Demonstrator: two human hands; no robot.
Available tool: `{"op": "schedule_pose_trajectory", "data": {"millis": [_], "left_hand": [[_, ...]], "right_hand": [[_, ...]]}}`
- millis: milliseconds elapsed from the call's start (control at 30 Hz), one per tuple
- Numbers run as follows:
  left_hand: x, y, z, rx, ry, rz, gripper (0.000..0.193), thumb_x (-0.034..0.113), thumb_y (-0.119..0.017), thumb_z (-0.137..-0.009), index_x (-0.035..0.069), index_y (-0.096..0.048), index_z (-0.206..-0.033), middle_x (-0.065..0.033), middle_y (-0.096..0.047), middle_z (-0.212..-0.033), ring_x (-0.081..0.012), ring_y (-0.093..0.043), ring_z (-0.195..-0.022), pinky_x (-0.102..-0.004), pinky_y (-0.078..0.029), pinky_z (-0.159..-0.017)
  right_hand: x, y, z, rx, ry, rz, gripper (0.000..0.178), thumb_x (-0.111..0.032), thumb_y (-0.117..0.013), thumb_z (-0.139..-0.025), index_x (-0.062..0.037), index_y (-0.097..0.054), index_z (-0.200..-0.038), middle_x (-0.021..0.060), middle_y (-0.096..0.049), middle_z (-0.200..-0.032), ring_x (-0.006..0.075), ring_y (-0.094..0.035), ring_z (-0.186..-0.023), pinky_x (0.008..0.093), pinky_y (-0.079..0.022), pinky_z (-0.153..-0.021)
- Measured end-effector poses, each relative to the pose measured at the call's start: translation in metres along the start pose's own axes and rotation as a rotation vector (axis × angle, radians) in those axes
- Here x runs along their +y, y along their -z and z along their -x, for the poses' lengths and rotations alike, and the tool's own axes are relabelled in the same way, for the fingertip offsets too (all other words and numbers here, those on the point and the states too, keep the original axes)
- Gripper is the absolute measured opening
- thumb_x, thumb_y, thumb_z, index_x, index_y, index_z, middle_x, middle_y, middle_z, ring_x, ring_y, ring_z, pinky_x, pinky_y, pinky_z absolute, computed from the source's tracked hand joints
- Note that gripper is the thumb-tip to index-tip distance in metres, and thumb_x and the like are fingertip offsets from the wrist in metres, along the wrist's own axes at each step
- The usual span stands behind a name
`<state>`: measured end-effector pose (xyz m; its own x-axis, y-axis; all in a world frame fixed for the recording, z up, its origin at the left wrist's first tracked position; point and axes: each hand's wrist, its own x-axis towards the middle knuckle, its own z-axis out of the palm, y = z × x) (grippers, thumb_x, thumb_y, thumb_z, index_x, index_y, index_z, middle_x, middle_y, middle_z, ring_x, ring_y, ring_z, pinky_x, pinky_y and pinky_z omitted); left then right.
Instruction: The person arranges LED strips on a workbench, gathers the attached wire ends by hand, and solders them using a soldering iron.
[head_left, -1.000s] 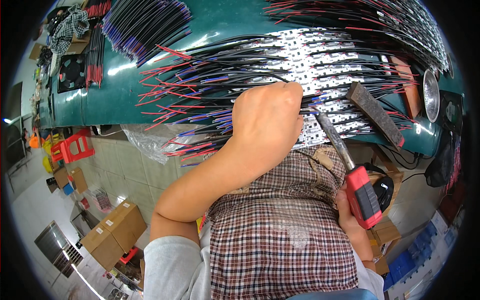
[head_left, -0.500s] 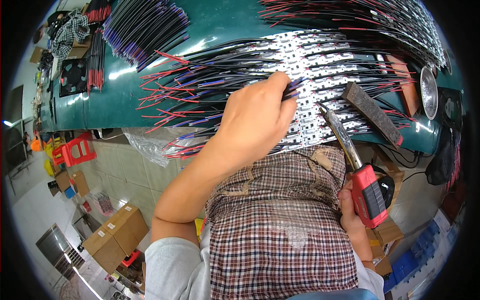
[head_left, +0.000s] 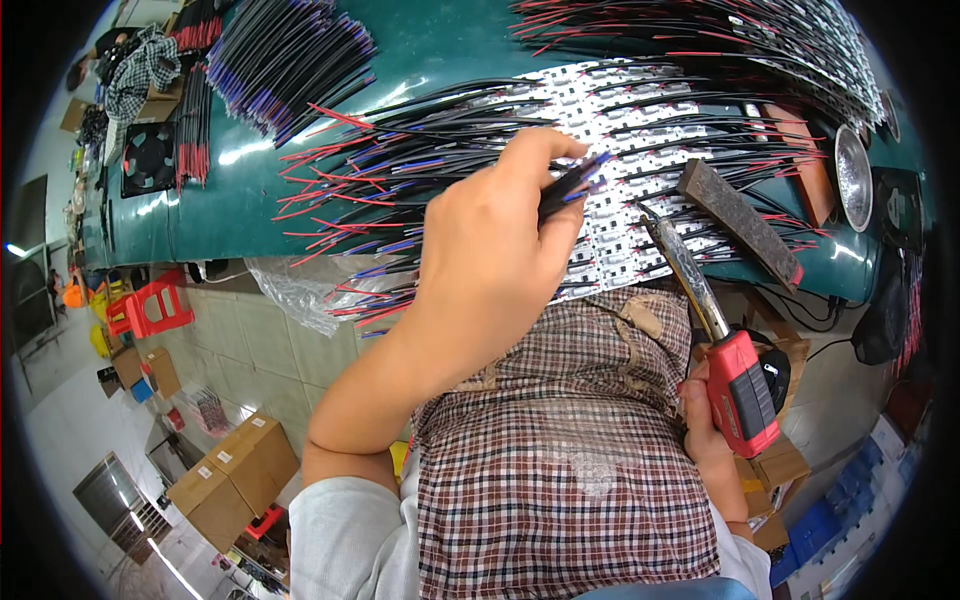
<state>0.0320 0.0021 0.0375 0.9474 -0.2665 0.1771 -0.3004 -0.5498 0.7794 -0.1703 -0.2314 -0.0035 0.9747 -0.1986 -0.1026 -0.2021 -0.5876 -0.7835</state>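
A bundle of short black wires (head_left: 570,190) with blue ends is pinched in my left hand (head_left: 485,240), thumb and forefinger closed around it. The blue ends point right, over a white panel of small circuit boards (head_left: 572,95). Rows of black wires with red tips reach out from both sides of that panel; my left hand covers part of it. Lower right, my right hand (head_left: 703,420) is wrapped round the red and black handle of a soldering iron (head_left: 742,390). The iron's dark tip points up-left, over the panel's right part; whether it touches cannot be made out.
A dark bar (head_left: 738,220) lies across the panel's right wires. Beyond it are a reddish-brown block (head_left: 803,165) and a metal bowl (head_left: 852,178). A pile of black wires (head_left: 290,65) lies far left on the green table (head_left: 220,220). More wired panels (head_left: 800,50) stand far right.
My left hand has turned and shifted slightly left, and more of the wire bundle shows beyond its fingers. The soldering iron has barely moved.
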Motion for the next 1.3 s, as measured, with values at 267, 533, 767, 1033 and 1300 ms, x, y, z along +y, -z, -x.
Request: {"op": "schedule_pose_trajectory", "data": {"millis": [267, 533, 767, 1033, 1300], "left_hand": [[-0.016, -0.008, 0.008, -0.141, 0.116, -0.081, 0.013, 0.009, -0.070, -0.086, 0.000, -0.063, -0.091, -0.0094, -0.069, -0.075, -0.0150, -0.066, -0.063, -0.0276, -0.049, -0.060], [-0.010, -0.010, 0.009, -0.095, 0.165, -0.081, 0.017, 0.013, -0.075, -0.080, 0.001, -0.063, -0.083, -0.0089, -0.066, -0.070, -0.0180, -0.065, -0.062, -0.0296, -0.049, -0.060], [-0.010, -0.017, 0.021, -0.182, 0.103, -0.242, 0.016, 0.012, -0.075, -0.072, 0.004, -0.064, -0.080, -0.0121, -0.067, -0.070, -0.0295, -0.065, -0.062, -0.0378, -0.050, -0.058], [-0.011, -0.020, 0.018, -0.194, 0.087, -0.295, 0.015, 0.012, -0.075, -0.070, 0.004, -0.066, -0.078, -0.0134, -0.067, -0.071, -0.0327, -0.066, -0.064, -0.0404, -0.050, -0.060], [-0.009, -0.021, 0.016, -0.213, 0.094, -0.304, 0.014, 0.012, -0.075, -0.070, 0.003, -0.067, -0.079, -0.0142, -0.068, -0.072, -0.0337, -0.066, -0.066, -0.0412, -0.051, -0.061]], "right_hand": [[0.001, 0.001, 0.000, -0.009, 0.012, -0.004, 0.018, -0.006, -0.074, -0.078, -0.0021, -0.068, -0.094, 0.0124, -0.067, -0.084, 0.0298, -0.067, -0.073, 0.0358, -0.053, -0.068], [0.001, 0.001, -0.002, -0.011, 0.029, -0.026, 0.018, -0.005, -0.074, -0.078, -0.0019, -0.068, -0.094, 0.0125, -0.067, -0.084, 0.0304, -0.067, -0.074, 0.0360, -0.053, -0.068], [0.004, -0.003, 0.003, -0.027, 0.072, 0.020, 0.024, -0.008, -0.076, -0.074, -0.0008, -0.068, -0.096, 0.0143, -0.067, -0.088, 0.0314, -0.067, -0.074, 0.0363, -0.054, -0.069], [-0.008, -0.006, -0.009, -0.078, 0.057, -0.137, 0.025, -0.006, -0.076, -0.073, 0.0009, -0.068, -0.096, 0.0147, -0.067, -0.088, 0.0306, -0.067, -0.071, 0.0350, -0.053, -0.064], [-0.023, -0.005, -0.022, -0.063, 0.225, 0.018, 0.024, -0.002, -0.075, -0.072, 0.0013, -0.068, -0.095, 0.0145, -0.066, -0.086, 0.0300, -0.066, -0.069, 0.0347, -0.052, -0.062]]}}
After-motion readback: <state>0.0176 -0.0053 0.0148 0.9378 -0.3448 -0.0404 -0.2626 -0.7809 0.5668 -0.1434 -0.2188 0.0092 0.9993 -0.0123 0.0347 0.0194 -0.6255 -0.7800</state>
